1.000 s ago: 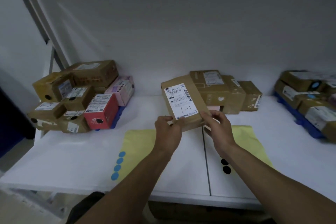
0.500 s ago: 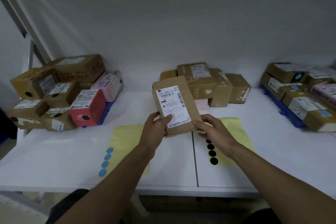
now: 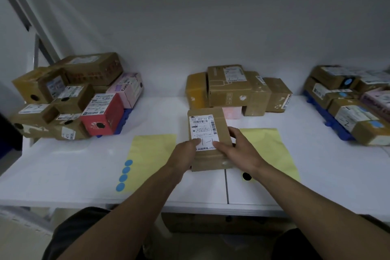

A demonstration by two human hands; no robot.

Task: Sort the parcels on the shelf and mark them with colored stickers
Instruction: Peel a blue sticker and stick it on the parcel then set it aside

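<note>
A flat brown parcel (image 3: 207,115) with a white shipping label marked "1-1" lies at the middle of the white shelf (image 3: 63,167), between two yellow sheets. My left hand (image 3: 185,152) holds its left side, thumb on the label. My right hand (image 3: 238,150) holds its right side, fingers curled round the edge. The left yellow sheet (image 3: 152,154) carries several blue round stickers (image 3: 124,175). The right yellow sheet (image 3: 272,150) shows one black sticker (image 3: 246,176); my right forearm covers part of that sheet.
A pile of parcels with black stickers (image 3: 69,99) sits at the left on a blue pallet. A middle pile of brown boxes (image 3: 236,88) stands against the back wall. Parcels with blue stickers (image 3: 354,103) fill the right end.
The parcel has come down from a raised tilt toward me and now lies lower, near the shelf front between the sheets. Both hands moved with it.
</note>
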